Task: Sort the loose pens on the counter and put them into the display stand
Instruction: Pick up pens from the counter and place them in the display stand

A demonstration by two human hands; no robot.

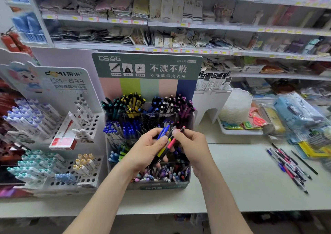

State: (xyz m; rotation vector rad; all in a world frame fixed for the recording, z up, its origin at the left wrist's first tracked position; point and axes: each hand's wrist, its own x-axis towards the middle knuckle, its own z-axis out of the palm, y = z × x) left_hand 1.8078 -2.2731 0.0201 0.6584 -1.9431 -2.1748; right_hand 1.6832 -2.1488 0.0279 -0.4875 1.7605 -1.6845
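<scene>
Left hand [148, 150] and right hand [194, 144] grip pens [169, 143], partly hiding display stand [161, 84].

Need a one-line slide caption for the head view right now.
Left hand grips several pens before the stand, right hand pinches one; loose pens lie on the counter.

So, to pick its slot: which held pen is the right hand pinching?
The pink pen: the right hand pinches its top, while the blue pen and yellow pen rest in the left hand only.
</scene>
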